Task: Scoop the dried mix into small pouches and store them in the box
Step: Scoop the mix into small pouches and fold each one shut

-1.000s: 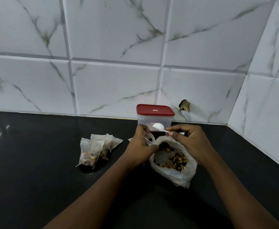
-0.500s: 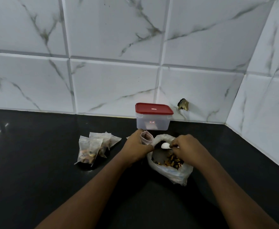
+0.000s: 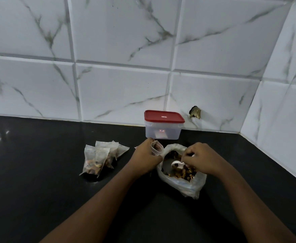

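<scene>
A clear plastic bag [image 3: 192, 186] of brown dried mix [image 3: 182, 172] lies open on the black counter. My right hand [image 3: 201, 159] grips a small white scoop [image 3: 176, 163] whose bowl is down inside the bag, in the mix. My left hand [image 3: 146, 156] holds a small translucent pouch [image 3: 156, 148] upright with its mouth open, just left of the bag. Three filled pouches [image 3: 100, 158] lie in a pile to the left. A clear box with a red lid [image 3: 164, 125], closed, stands behind the hands against the wall.
The black counter [image 3: 38, 172] meets white marbled wall tiles at the back and on the right, forming a corner. A small broken hole [image 3: 194, 112] in the tile sits right of the box.
My right hand has lowered the scoop from above the bag's mouth down into the dried mix. My left hand keeps holding the open pouch in about the same place.
</scene>
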{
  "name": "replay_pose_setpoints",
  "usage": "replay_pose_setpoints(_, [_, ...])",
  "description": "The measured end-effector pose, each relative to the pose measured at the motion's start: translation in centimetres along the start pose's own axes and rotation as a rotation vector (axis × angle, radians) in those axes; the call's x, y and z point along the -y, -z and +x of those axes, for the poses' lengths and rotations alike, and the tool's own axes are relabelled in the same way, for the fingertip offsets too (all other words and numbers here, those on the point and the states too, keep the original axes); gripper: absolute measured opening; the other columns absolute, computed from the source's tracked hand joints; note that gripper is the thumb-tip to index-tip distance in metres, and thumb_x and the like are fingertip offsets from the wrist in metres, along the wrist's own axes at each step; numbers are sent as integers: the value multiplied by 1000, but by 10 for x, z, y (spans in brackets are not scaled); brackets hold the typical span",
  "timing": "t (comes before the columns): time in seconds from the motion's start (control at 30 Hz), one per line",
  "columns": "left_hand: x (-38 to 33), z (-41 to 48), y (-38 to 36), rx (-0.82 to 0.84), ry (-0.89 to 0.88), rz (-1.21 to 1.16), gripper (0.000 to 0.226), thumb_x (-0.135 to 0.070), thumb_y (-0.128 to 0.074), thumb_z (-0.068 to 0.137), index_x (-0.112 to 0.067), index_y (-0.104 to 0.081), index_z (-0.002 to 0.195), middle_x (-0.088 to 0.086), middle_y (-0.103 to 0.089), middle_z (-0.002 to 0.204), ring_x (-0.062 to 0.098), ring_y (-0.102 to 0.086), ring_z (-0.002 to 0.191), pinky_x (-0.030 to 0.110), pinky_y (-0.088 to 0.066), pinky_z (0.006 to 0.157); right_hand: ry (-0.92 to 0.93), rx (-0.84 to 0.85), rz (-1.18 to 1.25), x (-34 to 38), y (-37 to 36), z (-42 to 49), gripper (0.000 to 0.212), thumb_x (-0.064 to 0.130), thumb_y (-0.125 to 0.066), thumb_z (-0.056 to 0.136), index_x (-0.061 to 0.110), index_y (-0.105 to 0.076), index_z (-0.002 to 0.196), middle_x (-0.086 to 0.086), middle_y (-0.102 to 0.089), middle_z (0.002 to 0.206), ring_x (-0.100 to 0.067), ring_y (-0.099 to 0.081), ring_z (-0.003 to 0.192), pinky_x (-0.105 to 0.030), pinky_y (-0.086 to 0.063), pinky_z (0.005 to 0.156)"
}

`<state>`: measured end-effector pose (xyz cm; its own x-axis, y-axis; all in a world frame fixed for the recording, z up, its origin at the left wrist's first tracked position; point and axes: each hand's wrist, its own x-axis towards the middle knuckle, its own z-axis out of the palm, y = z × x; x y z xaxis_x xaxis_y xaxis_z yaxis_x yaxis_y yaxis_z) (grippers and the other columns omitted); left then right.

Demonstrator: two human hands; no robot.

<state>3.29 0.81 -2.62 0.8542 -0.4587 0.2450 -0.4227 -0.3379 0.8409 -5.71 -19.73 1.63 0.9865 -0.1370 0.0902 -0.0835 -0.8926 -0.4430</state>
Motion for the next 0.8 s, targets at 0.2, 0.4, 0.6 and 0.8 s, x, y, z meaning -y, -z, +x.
replay_pose_setpoints(0.2, [-2, 1, 1, 28, 14, 15, 36, -12, -75, 86, -22, -60, 118, -7, -66, 109, 6, -65, 95, 17, -46, 71, -3, 93, 237, 4, -7, -1, 19, 11, -63, 96, 13, -79, 86, -2, -78, 73, -7, -75, 72, -30, -59, 76])
replay_pose_setpoints(0.4, [-1, 2, 1, 34, 15, 4, 36, -14, -76, 85, -22, -61, 117, -7, -67, 109, 8, -65, 97, 20, -49, 75, -64, 83, 486, -1, -13, 2, 20, 8, -63, 97, 9, -81, 89, -11, -79, 81, -17, -74, 78, -34, -58, 82])
replay_pose_setpoints(0.6, [-2, 2, 1, 41, 4, 9, 37, -21, -78, 87, -23, -60, 119, -9, -66, 110, 6, -64, 99, 20, -51, 77, -185, 14, 764, -9, -6, 6, 16, 9, -65, 95, 6, -81, 92, -12, -75, 79, -8, -51, 56, -20, -39, 52])
replay_pose_setpoints(0.8, [-2, 2, 0, 72, 9, -9, 41, -19, -79, 86, -25, -59, 121, -8, -66, 115, 6, -64, 102, 23, -54, 83, -80, -109, 1028, -3, -7, 6, 18, 3, -61, 98, 1, -78, 99, -17, -72, 82, -9, -43, 53, -19, -29, 44])
